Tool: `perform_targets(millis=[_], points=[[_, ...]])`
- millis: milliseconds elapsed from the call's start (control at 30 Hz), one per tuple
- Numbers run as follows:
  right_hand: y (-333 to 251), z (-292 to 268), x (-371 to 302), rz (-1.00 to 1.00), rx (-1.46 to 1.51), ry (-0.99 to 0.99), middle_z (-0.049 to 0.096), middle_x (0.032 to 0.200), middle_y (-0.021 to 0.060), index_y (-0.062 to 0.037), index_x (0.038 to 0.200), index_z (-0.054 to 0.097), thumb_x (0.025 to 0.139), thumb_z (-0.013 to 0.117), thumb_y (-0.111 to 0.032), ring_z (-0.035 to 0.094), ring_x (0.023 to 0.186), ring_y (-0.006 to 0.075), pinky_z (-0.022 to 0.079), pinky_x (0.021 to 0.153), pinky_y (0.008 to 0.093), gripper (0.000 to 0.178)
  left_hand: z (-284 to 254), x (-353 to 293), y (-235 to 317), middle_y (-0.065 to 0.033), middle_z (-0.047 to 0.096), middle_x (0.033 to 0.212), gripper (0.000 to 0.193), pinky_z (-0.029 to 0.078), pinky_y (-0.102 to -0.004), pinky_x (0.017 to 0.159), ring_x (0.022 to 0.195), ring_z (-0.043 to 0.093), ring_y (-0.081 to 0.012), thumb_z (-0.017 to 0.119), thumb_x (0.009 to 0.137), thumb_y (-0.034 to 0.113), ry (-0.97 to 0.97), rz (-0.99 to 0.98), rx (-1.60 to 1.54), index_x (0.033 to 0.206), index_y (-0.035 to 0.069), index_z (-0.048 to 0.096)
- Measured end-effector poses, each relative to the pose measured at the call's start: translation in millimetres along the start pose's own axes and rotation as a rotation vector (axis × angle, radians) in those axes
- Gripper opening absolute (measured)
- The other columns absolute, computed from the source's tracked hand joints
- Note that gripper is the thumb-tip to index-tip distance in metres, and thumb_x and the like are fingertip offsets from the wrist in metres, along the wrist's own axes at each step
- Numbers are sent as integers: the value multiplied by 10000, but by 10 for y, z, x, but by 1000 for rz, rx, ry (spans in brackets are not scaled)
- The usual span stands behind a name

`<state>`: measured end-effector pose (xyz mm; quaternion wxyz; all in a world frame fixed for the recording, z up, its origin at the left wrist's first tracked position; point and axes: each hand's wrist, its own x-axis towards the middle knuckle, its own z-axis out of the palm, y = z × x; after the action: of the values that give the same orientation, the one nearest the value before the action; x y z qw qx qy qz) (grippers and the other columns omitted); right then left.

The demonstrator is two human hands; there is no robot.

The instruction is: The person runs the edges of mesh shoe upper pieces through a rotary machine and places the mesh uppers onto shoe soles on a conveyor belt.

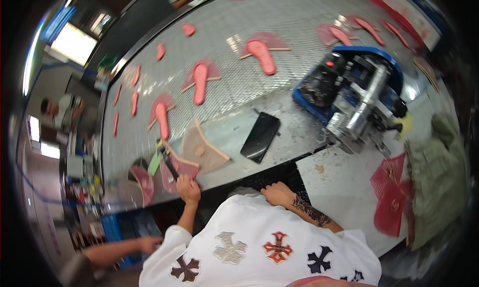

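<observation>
My left hand (188, 189) is closed at the near table edge, its fingers against a slim black tool (171, 167) whose kind is too blurred to tell. Under that tool lies a pink mesh piece (185, 165) with a pale border strip. A green slip (155, 161) sits just left of it. My right hand (279, 193) rests by the dark gap at the table's edge, fingers curled; their tips are hidden. Beyond the hands, a beige mesh piece (197, 149) and a black phone (260, 137) lie on the metal table.
Several pink sole-shaped pieces (200, 85), some on curved mesh pieces, dot the ridged metal surface (224, 62). A blue-trayed machine (357, 95) stands right, near red mesh pieces (390, 199) and green cloth (439, 172). Another person's hand (149, 244) is at lower left.
</observation>
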<state>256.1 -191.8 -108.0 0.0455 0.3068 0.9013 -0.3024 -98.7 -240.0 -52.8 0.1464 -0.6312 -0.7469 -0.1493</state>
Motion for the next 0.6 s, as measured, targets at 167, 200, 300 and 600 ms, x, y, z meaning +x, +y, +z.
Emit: perform_targets(millis=[167,200,300,600], points=[[169,-12,-67,71,66,-29,689,796,153,-45,876,693,768,559,-199,685,760,338,538,659,454,231,25,-97,-86,-216,474,750,118,388,-509,648,747,486,-422,515,768,102,-49,133,-84,719,10,459],[224,12,-48,156,47,-109,690,788,163,-36,829,701,756,565,-211,687,766,342,544,667,458,233,15,-61,-90,-202,458,730,101,382,-494,605,710,482,-407,518,750,81,-84,180,-148,710,18,451],[307,181,-23,242,33,-56,683,793,186,-31,792,710,752,564,-220,681,754,343,542,675,448,243,-22,-8,12,-185,434,706,81,362,-492,572,673,469,-393,508,731,62,-89,179,-191,697,30,442],[164,196,54,133,98,-23,695,770,160,-38,743,723,692,599,-169,686,719,319,534,602,439,187,-43,107,-129,-198,401,702,79,334,-505,617,689,434,-401,471,739,65,-129,228,-124,692,17,428]])
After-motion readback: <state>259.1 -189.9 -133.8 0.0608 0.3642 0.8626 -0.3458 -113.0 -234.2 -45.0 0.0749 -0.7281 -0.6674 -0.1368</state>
